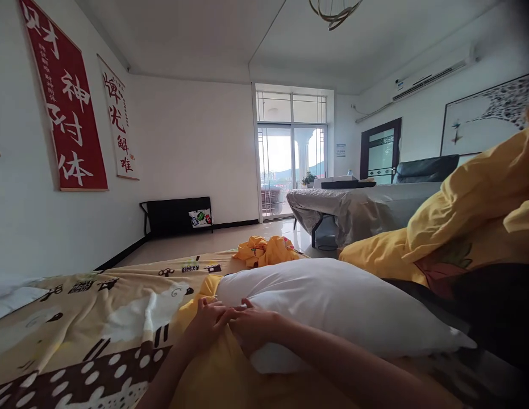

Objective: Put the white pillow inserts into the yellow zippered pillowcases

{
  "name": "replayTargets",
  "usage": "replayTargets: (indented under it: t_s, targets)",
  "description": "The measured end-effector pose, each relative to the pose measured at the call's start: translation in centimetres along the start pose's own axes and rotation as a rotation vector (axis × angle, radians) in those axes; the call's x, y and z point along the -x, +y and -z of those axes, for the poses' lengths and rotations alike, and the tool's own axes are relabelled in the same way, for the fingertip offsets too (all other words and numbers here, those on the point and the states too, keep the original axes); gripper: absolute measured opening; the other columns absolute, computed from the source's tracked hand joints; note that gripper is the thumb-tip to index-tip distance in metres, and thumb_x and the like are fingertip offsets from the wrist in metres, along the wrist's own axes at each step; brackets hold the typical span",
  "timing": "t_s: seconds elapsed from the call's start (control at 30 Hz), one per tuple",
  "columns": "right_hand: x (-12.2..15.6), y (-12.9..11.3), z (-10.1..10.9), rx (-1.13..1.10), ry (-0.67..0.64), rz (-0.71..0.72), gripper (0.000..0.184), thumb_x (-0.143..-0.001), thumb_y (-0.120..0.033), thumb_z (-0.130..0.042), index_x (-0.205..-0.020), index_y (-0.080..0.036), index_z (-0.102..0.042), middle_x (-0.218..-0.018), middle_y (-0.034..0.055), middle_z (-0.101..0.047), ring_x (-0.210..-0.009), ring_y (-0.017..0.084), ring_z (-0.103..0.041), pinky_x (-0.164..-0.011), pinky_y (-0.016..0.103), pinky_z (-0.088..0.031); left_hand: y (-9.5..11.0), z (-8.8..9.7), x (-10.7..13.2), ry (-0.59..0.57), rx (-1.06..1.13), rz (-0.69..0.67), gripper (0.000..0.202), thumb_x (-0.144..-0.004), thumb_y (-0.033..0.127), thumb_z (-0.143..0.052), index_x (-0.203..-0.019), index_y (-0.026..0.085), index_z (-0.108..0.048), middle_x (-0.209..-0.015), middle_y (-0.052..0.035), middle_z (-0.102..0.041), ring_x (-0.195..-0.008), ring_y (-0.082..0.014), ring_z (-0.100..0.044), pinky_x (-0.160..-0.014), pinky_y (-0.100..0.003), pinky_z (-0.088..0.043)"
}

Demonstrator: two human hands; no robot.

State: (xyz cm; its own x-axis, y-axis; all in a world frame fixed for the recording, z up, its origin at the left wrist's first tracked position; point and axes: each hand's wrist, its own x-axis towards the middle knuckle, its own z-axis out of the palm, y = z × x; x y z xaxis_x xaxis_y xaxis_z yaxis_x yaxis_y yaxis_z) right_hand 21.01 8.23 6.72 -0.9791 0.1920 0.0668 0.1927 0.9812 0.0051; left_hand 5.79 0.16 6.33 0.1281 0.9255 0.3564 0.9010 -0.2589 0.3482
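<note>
A plump white pillow (332,301) lies in front of me, its left end meeting a yellow pillowcase (215,369) that drapes down toward me. My left hand (209,321) is closed, gripping the pillowcase by its edge at that end. Right beside it, touching its fingers, my right hand (253,325) is also closed, at the pillow's corner where the yellow cloth meets the white. Its fingertips are partly hidden, but it appears to pinch the pillowcase edge. Most of the pillow is outside the yellow cloth.
Under the pillow spreads a beige blanket (132,307) with sheep and dots. Crumpled orange cloth (266,251) lies beyond the pillow. Yellow bedding (452,210) is heaped at right. Farther back stand a covered table (353,207) and a black folded frame (174,216) by the wall.
</note>
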Motion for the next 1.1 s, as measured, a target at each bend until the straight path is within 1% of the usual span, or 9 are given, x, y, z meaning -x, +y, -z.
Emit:
replayTargets:
  t_s: [0.13, 0.23, 0.33, 0.5, 0.6, 0.73, 0.9, 1.03, 1.1]
  targets:
    - [5.9, 0.5, -0.2, -0.074, 0.056, -0.019, 0.083, -0.074, -0.037, -0.06, -0.147, -0.024, -0.021, -0.148, 0.0161, -0.031, -0.139, 0.03, -0.023, -0.11, 0.054, -0.016, -1.2, -0.5, 0.4, -0.01, -0.019, 0.044, 0.054, -0.094, 0.049, -0.025, -0.066, 0.017, -0.059, -0.072, 0.0013, -0.058, -0.076, -0.0155, -0.051, -0.082, -0.038, -0.025]
    - [9.3, 0.8, -1.7, -0.074, 0.047, -0.135, 0.089, -0.075, -0.04, -0.061, -0.149, -0.029, -0.013, -0.155, 0.0139, -0.011, -0.142, 0.032, -0.003, -0.111, 0.058, -0.007, -1.3, -1.0, 0.0, -0.022, -0.019, 0.042, 0.055, -0.094, 0.048, -0.027, -0.061, 0.015, -0.056, -0.071, 0.0017, -0.057, -0.075, -0.0149, -0.051, -0.086, -0.039, -0.026]
    - [10.6, 1.3, -1.9, -0.073, 0.03, -0.156, 0.085, -0.076, -0.033, -0.061, -0.148, -0.036, -0.015, -0.154, 0.0097, -0.015, -0.142, 0.03, -0.006, -0.112, 0.055, -0.008, -0.4, -1.8, -0.6, -0.019, -0.045, 0.005, 0.052, -0.093, 0.043, -0.033, -0.057, 0.015, -0.056, -0.068, 0.0004, -0.059, -0.073, -0.0144, -0.053, -0.088, -0.04, -0.028]
    - [6.4, 4.6, 3.5, -0.252, 0.054, -0.112, 0.042, -0.081, -0.04, -0.055, -0.122, -0.03, -0.059, -0.119, 0.0024, -0.064, -0.114, 0.022, -0.056, -0.103, 0.035, -0.037, 2.0, -3.4, -0.4, -0.031, -0.161, -0.067, 0.044, -0.091, 0.035, -0.039, -0.061, 0.018, -0.066, -0.065, -0.0043, -0.064, -0.066, -0.0145, -0.055, -0.091, -0.042, -0.031]
    - [1.3, 7.9, 5.3, -0.082, 0.195, -0.29, 0.05, -0.08, -0.037, -0.059, -0.128, -0.023, -0.055, -0.13, 0.007, -0.056, -0.122, 0.024, -0.048, -0.106, 0.04, -0.032, 3.1, -4.3, 0.4, -0.054, -0.237, -0.099, 0.044, -0.091, 0.033, -0.038, -0.066, 0.018, -0.07, -0.068, -0.007, -0.066, -0.068, -0.0167, -0.058, -0.095, -0.044, -0.03]
    - [-4.3, 10.5, 3.1, -0.024, 0.092, -0.343, 0.071, -0.075, -0.055, -0.062, -0.137, -0.024, -0.045, -0.134, 0.0121, -0.052, -0.123, 0.029, -0.048, -0.102, 0.045, -0.034, 3.3, -4.8, 1.7, -0.083, -0.256, -0.085, 0.039, -0.089, 0.032, -0.041, -0.067, 0.016, -0.07, -0.07, -0.0082, -0.067, -0.076, -0.0201, -0.06, -0.095, -0.044, -0.032]
    - [-5.8, 10.4, 0.0, -0.027, 0.048, -0.38, 0.059, -0.081, -0.055, -0.052, -0.134, -0.029, -0.049, -0.123, 0.0094, -0.062, -0.11, 0.028, -0.059, -0.091, 0.039, -0.043, 0.5, -3.8, 1.6, -0.005, -0.123, -0.039, 0.039, -0.091, 0.03, -0.038, -0.064, 0.019, -0.063, -0.075, -0.0032, -0.063, -0.087, -0.0182, -0.056, -0.098, -0.046, -0.028]
    - [-4.8, 8.8, 0.2, 0.015, 0.057, -0.377, 0.054, -0.083, -0.051, -0.049, -0.134, -0.031, -0.049, -0.113, 0.0099, -0.066, -0.101, 0.028, -0.062, -0.084, 0.037, -0.045, -2.1, -3.4, 0.0, 0.221, -0.251, 0.216, 0.023, -0.081, 0.019, -0.045, -0.093, 0.017, -0.064, -0.128, -0.0127, -0.051, -0.122, -0.0293, -0.04, -0.1, -0.053, -0.025]
    - [-4.3, 7.5, 0.7, 0.084, 0.066, -0.345, 0.047, -0.085, -0.047, -0.046, -0.13, -0.032, -0.053, -0.105, 0.0089, -0.069, -0.095, 0.027, -0.064, -0.08, 0.036, -0.045, -2.7, -3.3, -0.7, 0.332, -0.318, 0.359, 0.04, -0.075, 0.01, -0.044, -0.112, 0.014, -0.056, -0.137, -0.0167, -0.041, -0.125, -0.0313, -0.037, -0.097, -0.051, -0.031]
